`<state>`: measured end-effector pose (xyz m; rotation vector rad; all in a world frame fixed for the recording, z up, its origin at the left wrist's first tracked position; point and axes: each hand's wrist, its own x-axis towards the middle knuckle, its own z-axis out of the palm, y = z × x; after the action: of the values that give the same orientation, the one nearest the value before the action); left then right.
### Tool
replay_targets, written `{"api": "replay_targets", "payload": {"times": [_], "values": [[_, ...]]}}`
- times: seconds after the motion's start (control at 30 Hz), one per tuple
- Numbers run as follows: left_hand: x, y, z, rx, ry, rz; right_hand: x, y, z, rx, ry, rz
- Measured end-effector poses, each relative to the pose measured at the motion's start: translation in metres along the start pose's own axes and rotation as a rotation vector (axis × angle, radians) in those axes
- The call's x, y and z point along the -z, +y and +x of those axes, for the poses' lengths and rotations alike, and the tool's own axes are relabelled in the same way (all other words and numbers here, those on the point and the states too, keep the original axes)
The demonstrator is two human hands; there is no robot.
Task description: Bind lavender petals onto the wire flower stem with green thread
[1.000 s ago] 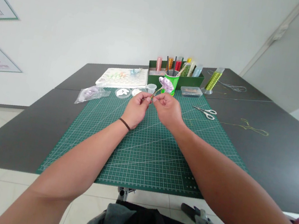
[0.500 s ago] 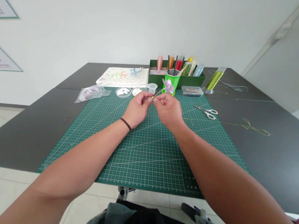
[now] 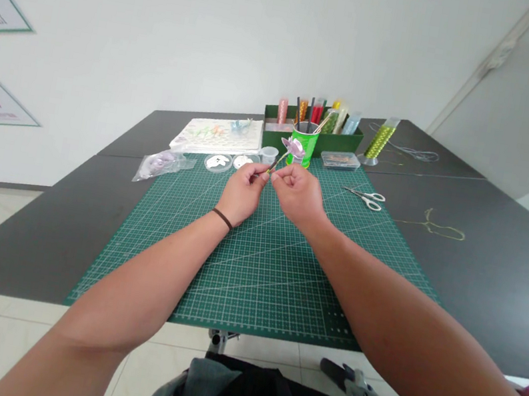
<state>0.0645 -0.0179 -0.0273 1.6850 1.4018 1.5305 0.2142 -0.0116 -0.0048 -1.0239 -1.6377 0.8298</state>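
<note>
Both left hand [image 3: 242,194] and right hand [image 3: 298,197] pinch a lilac flower stem [image 3: 274,164].

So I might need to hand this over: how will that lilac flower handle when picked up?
The lilac flower looks light and fragile, its thin petals likely to crease if squeezed. Its slim green stem looks fairly stiff, probably bending rather than snapping.

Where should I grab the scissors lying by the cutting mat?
Take the finger loops of the scissors, coming from the right: they lie flat on the table, loops outward, with the blades pointing toward the cutting mat, so your right hand stays clear of the points.
</note>
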Motion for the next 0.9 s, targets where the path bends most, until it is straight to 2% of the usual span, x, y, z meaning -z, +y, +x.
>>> {"api": "replay_targets", "payload": {"times": [0.33,0.53,0.63,0.9], "values": [[-0.001,0.006,-0.001,0.018,0.001,-0.011,0.000,0.000,0.000,-0.004,-0.008,-0.007],[-0.001,0.015,-0.007,0.069,-0.079,-0.038,0.000,-0.002,-0.002,-0.019,-0.045,0.001],[-0.001,0.014,-0.007,0.063,-0.063,-0.032,0.000,-0.001,-0.001,0.010,-0.019,-0.030],[-0.005,0.007,-0.003,0.152,-0.034,-0.115,0.001,0.000,0.000,0.010,-0.011,-0.025]]}}
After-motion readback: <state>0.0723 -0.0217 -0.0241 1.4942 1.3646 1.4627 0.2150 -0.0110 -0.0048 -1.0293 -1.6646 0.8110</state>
